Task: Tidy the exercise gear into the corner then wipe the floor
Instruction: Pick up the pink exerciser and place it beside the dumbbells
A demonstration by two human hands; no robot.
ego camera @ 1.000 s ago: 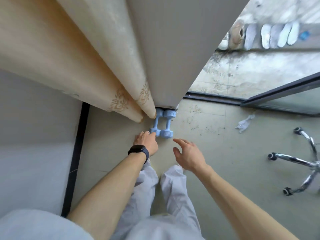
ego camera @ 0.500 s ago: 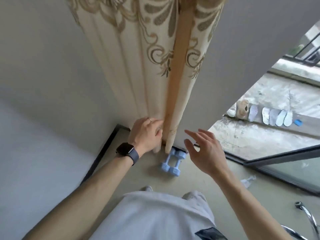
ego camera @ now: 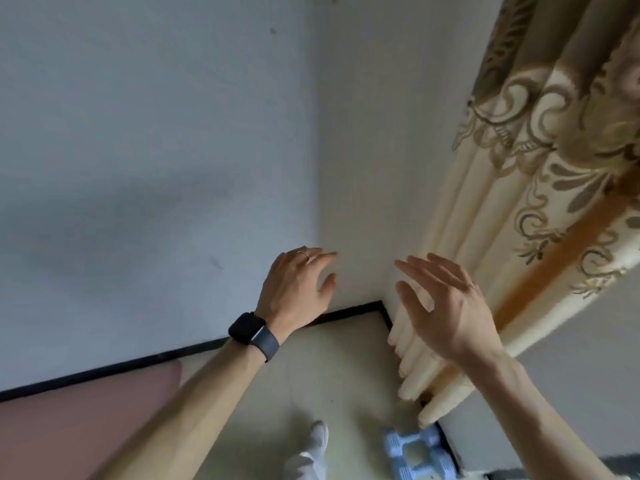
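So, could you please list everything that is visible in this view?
dumbbells: two, light blue, on the floor at the curtain's foot
pink sheet: one, pink, on the floor along the left wall's base
curtain: one, cream with gold pattern, hanging at right
skirting strip: one, black, along the wall bases
floor: pale beige
walls: two, whitish, meeting in the corner
watch: one, dark, left wrist
ring: one, left-hand finger
foot: one, white, bottom centre
left hand: raised, fingers spread, empty
right hand: raised before the curtain, empty
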